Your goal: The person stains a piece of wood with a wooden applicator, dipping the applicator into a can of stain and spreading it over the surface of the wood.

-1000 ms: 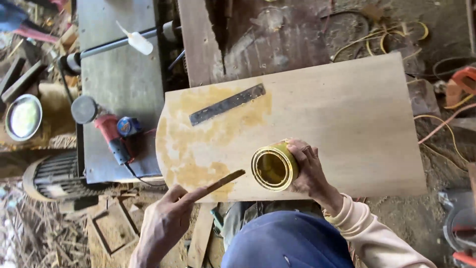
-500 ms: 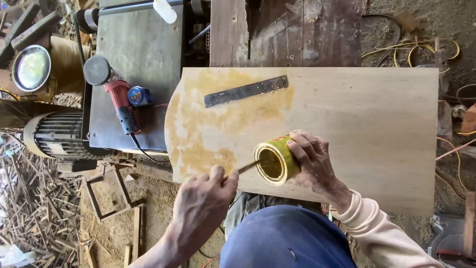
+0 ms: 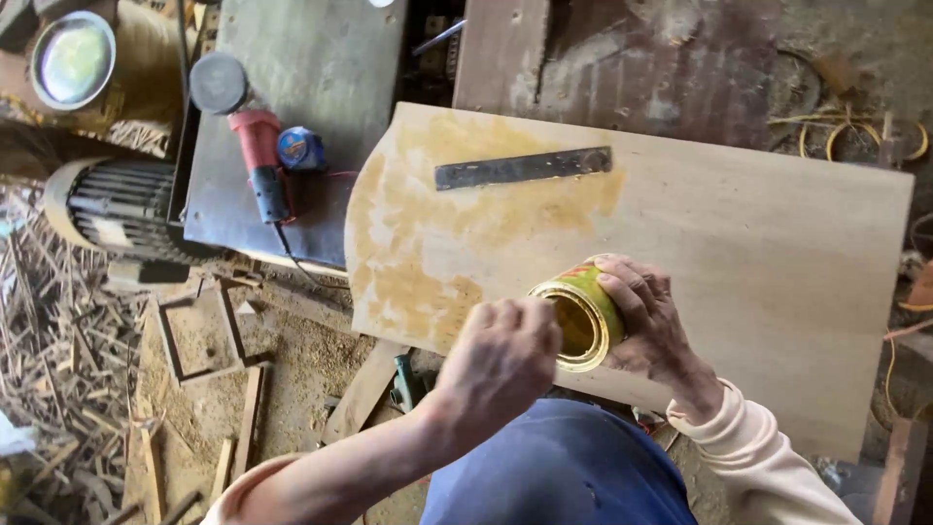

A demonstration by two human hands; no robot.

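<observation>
Both hands meet at a small yellow tin (image 3: 581,313) tipped on its side, its open mouth facing the person. Right hand (image 3: 646,316) wraps around the tin's body, fingers curled over the top, holding it against a pale wooden board (image 3: 758,243). Left hand (image 3: 501,355) is closed into a fist directly in front of the tin's mouth, covering part of the rim; whatever it grips is hidden.

The tin sits at the board's near edge, about midway along it. To the tin's left, the board's rounded end is smeared with patchy yellow-brown glue (image 3: 413,262). Beyond the tin, near the board's far edge, 1 flat dark metal ruler (image 3: 523,167) lies on the smeared area.

Left of the board, a grey metal desk (image 3: 311,87) carries a red angle grinder (image 3: 255,146) and, touching it, a blue tape measure (image 3: 301,148). Further left sits a ribbed electric motor (image 3: 112,206), with a shiny round lid (image 3: 70,58) beyond it. Wood offcuts and sawdust cover the floor (image 3: 117,389) below the motor.
</observation>
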